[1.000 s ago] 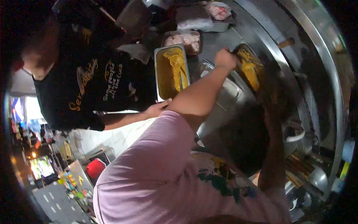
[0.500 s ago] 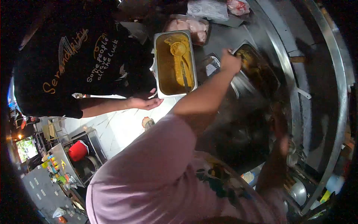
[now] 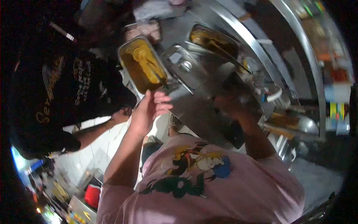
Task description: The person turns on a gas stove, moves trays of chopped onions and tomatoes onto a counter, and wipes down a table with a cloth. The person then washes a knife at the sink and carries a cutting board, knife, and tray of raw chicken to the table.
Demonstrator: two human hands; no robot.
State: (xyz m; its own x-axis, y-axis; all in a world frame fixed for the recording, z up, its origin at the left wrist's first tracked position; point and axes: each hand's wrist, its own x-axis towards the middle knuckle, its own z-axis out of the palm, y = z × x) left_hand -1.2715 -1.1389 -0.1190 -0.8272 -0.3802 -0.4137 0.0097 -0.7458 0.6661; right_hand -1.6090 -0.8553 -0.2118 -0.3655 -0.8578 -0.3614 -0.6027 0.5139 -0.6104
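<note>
My left hand [image 3: 152,108] is open, fingers spread, at the near end of a deep steel pan [image 3: 128,76] of yellow sauce. Whether it touches the rim is unclear. A ladle [image 3: 159,77] rests in the sauce. My right hand [image 3: 229,106] is over the dark worktop, blurred and in shadow; its fingers cannot be made out. Between the pans lies a steel lid [image 3: 194,71] with a knob. A second steel pan [image 3: 214,30], holding dark yellowish food and a utensil handle, stands farther back.
A co-worker in a black shirt [image 3: 85,82] stands at the left, one hand [image 3: 120,115] below the sauce pan. Behind that pan sit a tray of pale raw meat [image 3: 143,31] and a wrapped package [image 3: 158,9]. A metal rail [image 3: 242,28] curves along the right.
My left hand has left the second pan and come back left to the sauce pan's near end. My right hand is now over the worktop. The view has turned, and the lid shows more fully.
</note>
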